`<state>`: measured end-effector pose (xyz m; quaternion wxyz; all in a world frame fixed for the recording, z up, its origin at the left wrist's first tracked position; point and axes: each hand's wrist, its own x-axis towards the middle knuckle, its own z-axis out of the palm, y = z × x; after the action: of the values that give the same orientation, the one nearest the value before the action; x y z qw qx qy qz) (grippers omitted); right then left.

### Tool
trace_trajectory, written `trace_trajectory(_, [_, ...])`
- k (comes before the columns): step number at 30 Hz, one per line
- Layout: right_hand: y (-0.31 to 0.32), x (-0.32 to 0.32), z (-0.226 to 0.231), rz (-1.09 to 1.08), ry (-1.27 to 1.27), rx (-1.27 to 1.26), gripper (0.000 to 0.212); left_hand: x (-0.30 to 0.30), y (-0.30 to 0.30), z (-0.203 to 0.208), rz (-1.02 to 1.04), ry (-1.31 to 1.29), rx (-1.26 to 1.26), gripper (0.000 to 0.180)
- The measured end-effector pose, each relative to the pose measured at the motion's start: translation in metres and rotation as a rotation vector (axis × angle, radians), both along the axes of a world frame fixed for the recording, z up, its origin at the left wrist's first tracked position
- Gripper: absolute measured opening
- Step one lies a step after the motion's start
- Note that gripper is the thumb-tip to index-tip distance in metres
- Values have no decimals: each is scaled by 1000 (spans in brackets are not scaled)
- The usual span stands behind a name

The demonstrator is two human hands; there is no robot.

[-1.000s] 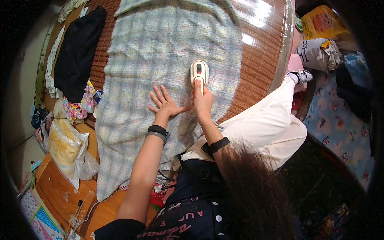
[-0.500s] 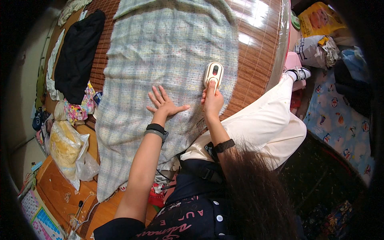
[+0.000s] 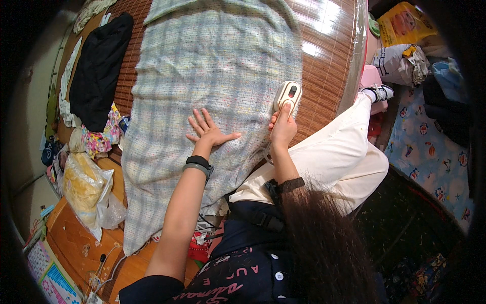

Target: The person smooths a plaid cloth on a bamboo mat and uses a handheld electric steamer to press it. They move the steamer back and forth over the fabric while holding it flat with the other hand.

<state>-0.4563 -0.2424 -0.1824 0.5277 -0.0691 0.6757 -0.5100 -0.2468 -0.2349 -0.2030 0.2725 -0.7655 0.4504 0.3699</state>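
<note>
A pale plaid cloth (image 3: 172,91) with blue-grey checks lies spread out in front of me, slightly rumpled. My left hand (image 3: 210,134) presses flat on its middle, fingers spread and holding nothing. In my right hand (image 3: 283,129) is a cream-coloured mini handheld iron (image 3: 288,92), gripped by its handle with the thumb on top. The iron sits at the cloth's right edge, its underside hidden. A pale cord loop (image 3: 267,153) shows below that hand.
Brown slatted matting (image 3: 324,76) lies under the cloth. To the left are a black garment (image 3: 101,71) and a clear plastic bag (image 3: 83,187) with yellow contents. Bags (image 3: 400,63) and a blue patterned sheet (image 3: 425,147) are at right. My white-trousered leg (image 3: 329,147) borders the matting.
My right hand has moved the iron to the right, to the cloth's edge. The cord loop has come into sight. My left hand has stayed in place.
</note>
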Motion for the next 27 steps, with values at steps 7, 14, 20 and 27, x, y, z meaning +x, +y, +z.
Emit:
trace_trajectory(7, [-1, -24, -1, -80, 16, 18, 57, 0, 0, 1, 9, -10, 4, 176])
trace_trajectory(14, [-2, -42, -3, -168, -7, -38, 55, 0, 0, 2, -7, 3, -3, 175])
trace_trajectory(20, [-15, -46, 26, -186, -67, -20, 53, 0, 0, 5, 7, 21, 0, 174])
trace_trajectory(27, [-24, -1, 71, 62, -148, -151, 54, -4, -1, 9, 14, -1, 6, 175])
